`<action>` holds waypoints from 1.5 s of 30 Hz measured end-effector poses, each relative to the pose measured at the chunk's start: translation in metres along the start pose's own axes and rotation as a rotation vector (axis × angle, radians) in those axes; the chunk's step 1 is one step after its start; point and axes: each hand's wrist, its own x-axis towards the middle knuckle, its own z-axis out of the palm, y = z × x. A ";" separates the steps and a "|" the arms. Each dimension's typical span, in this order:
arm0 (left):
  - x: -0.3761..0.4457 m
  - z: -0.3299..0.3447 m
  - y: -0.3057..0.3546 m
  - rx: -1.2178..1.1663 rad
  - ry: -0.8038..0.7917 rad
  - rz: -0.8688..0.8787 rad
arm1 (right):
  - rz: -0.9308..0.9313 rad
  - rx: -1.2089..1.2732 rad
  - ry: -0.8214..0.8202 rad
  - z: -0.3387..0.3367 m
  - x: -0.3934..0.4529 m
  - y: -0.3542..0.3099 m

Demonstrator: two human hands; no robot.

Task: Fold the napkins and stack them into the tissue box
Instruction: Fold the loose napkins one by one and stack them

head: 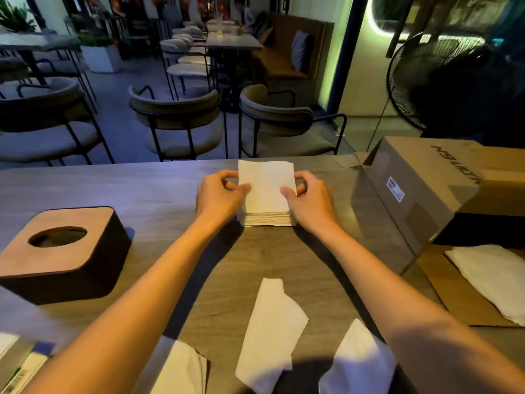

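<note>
Cafe table (142,191): left hand (218,194) and right hand (309,197) are both pinching stack (267,191); squaring edges evenly before moving to box (61,251).

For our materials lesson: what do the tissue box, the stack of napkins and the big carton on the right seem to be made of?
Tissue box: probably a pale matt wooden lid with an oval opening on dark sides, plastic or wood, hard to tell. Stack of napkins: soft white paper tissue, thin layered edges showing. Carton: brown matt cardboard, with folded flaps and a stuck-on label.
</note>
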 end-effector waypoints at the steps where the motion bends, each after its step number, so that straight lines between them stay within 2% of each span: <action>1: 0.002 0.003 -0.004 0.030 0.008 0.009 | -0.004 -0.025 0.004 0.003 0.001 0.003; 7: -0.001 0.001 -0.024 0.090 0.049 0.048 | -0.094 -0.130 0.041 0.000 -0.009 0.012; 10: -0.020 -0.011 -0.022 0.135 0.028 0.094 | -0.132 -0.142 0.000 -0.010 -0.025 0.006; 12: -0.039 -0.021 -0.015 0.185 -0.102 0.138 | -0.152 -0.174 -0.032 -0.018 -0.037 0.001; 17: -0.095 -0.045 0.009 0.448 -0.617 0.094 | -0.125 -0.145 -0.100 -0.030 -0.078 -0.013; 20: -0.129 -0.044 0.014 0.615 -0.774 0.084 | -0.129 -0.163 -0.163 -0.033 -0.097 -0.014; 22: -0.140 -0.043 0.014 0.651 -0.782 0.158 | -0.124 -0.198 -0.237 -0.037 -0.107 -0.017; 25: -0.141 -0.051 0.014 0.505 -0.765 0.211 | -0.133 -0.187 -0.332 -0.045 -0.121 -0.023; 30: -0.141 -0.064 0.015 0.251 -0.625 0.192 | 0.011 0.036 -0.506 -0.054 -0.135 -0.030; 35: -0.141 -0.070 0.014 0.028 -0.505 0.125 | 0.089 0.323 -0.488 -0.064 -0.136 -0.041; 37: -0.143 -0.069 0.015 -0.037 -0.479 0.098 | 0.073 0.358 -0.476 -0.067 -0.133 -0.043; 40: -0.146 -0.066 0.018 -0.162 -0.451 -0.034 | 0.023 0.350 -0.444 -0.068 -0.130 -0.045; 45: -0.147 -0.062 0.017 -0.352 -0.492 -0.206 | 0.033 0.431 -0.463 -0.074 -0.124 -0.046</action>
